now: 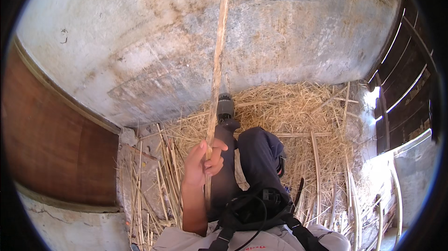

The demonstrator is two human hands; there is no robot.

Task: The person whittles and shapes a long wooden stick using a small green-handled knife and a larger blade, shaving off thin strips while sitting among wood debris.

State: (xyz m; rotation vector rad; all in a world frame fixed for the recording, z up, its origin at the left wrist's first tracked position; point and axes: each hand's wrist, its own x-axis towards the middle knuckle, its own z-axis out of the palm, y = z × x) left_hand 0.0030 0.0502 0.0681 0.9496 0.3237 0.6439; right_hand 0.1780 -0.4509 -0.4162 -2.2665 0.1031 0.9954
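Note:
My left hand (204,163) is closed around a long, narrow bamboo strip (218,55). The strip stands nearly upright in front of me, rising past the top edge of the view, with its lower end down by my thigh. Thumb and fingers wrap it near that lower part. My right hand does not show. My bent legs in dark trousers (259,153) lie just right of the held strip, and a dark shoe (226,106) rests close to the wall.
Straw (289,106) covers the floor along the stained wall (289,36). Loose strips (161,176) lie at left, and another strip (316,167) lies to the right. A brown wooden panel (60,139) stands at left; dark slatted boards (406,78) stand at right.

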